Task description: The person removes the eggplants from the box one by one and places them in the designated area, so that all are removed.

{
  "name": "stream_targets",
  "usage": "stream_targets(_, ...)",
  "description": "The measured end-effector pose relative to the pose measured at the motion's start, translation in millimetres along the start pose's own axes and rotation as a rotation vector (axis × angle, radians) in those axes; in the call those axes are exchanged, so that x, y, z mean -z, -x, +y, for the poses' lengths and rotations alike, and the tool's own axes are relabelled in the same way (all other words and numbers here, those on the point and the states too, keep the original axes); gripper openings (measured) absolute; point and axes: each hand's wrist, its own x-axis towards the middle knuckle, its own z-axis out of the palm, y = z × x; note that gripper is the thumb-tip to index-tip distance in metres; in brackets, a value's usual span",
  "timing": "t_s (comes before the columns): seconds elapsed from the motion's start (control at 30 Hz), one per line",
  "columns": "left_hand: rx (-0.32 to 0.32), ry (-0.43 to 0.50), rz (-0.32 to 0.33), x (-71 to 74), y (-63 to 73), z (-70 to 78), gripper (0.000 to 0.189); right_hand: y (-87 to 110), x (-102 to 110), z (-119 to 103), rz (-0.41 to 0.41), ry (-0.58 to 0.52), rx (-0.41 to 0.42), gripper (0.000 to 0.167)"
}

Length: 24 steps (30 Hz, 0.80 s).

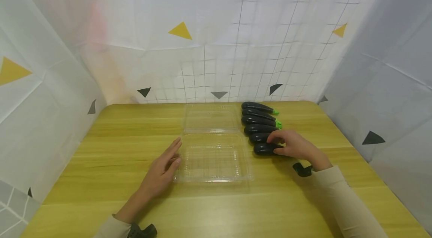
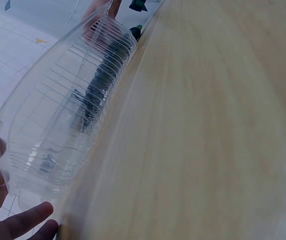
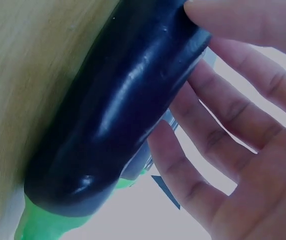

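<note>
A clear plastic clamshell container [image 1: 212, 178] lies unfolded on the table, its lid [image 1: 210, 108] toward the back wall. My left hand [image 1: 162, 170] rests at the left side of its tray, fingers extended and fingertips right at the rim. To the right, several dark purple eggplants with green stems lie in a row. My right hand [image 1: 297, 146] holds the nearest eggplant [image 1: 264, 149], thumb on the near side and fingers over the far side. In the right wrist view, the glossy eggplant [image 3: 118, 105] sits between thumb and fingers, its green stem end uncovered.
The other eggplants [image 1: 258, 119] run back from the held one, close beside the container's right edge. The wood-grain table [image 1: 118, 148] meets white wall sheets [image 1: 135, 61] with triangle marks at the back and sides. Dark devices [image 1: 302, 169] are worn on both wrists.
</note>
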Motion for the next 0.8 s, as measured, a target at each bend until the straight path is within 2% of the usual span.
stream_targets(0.37, 0.010, 0.003, 0.001, -0.1, 1.2, -3.8, 0.054, -0.3, 1.7, -2.7, -0.012, 0.010, 0.012, 0.032)
stream_targets(0.8, 0.012, -0.003, 0.000, 0.9, -0.2, -4.2, 0.054, -2.6, -0.6, -3.1, -0.034, 0.046, 0.086, 0.034)
